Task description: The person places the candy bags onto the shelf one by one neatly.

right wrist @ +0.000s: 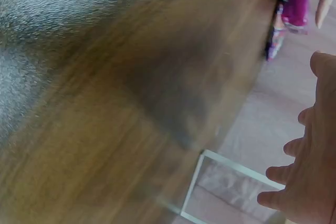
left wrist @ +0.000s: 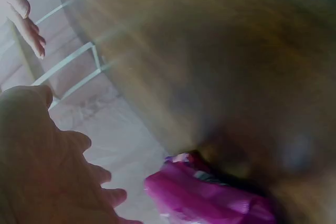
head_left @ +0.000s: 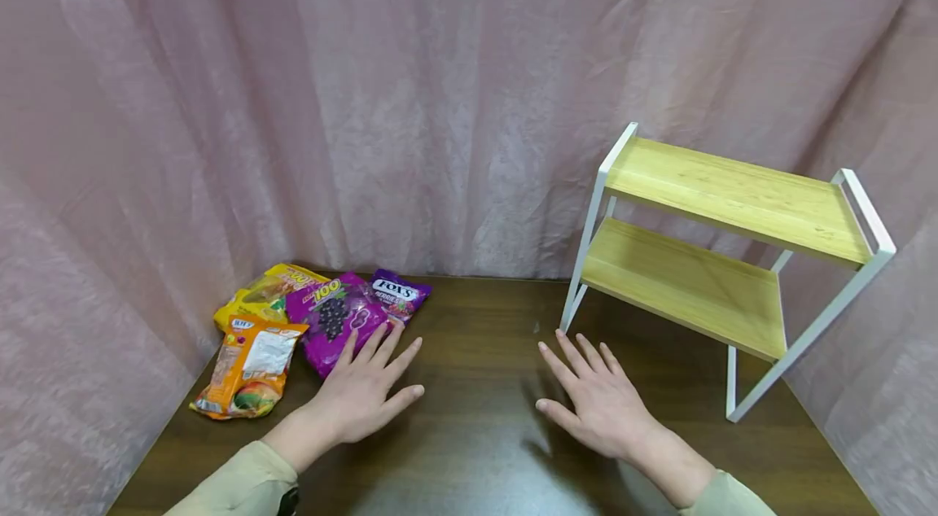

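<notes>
My left hand [head_left: 361, 394] hovers palm down over the table with its fingers spread, holding nothing. Its fingertips overlap the lower edge of a purple candy bag [head_left: 331, 319] with grapes printed on it in the head view. Around that bag are a yellow candy bag [head_left: 258, 296], an orange candy bag [head_left: 252, 369] with a mango picture, and a small dark purple Fox's bag [head_left: 401, 294]. My right hand [head_left: 597, 398] is also spread and holds nothing, in front of the left foot of a two-tier shelf [head_left: 689, 284] with white metal sides and light wood boards.
The brown wooden table [head_left: 469, 418] reaches back to a pink curtain [head_left: 454, 109], which also hangs along the left and right sides. The shelf stands at the right, angled, its front right leg [head_left: 733, 386] near the table's right edge.
</notes>
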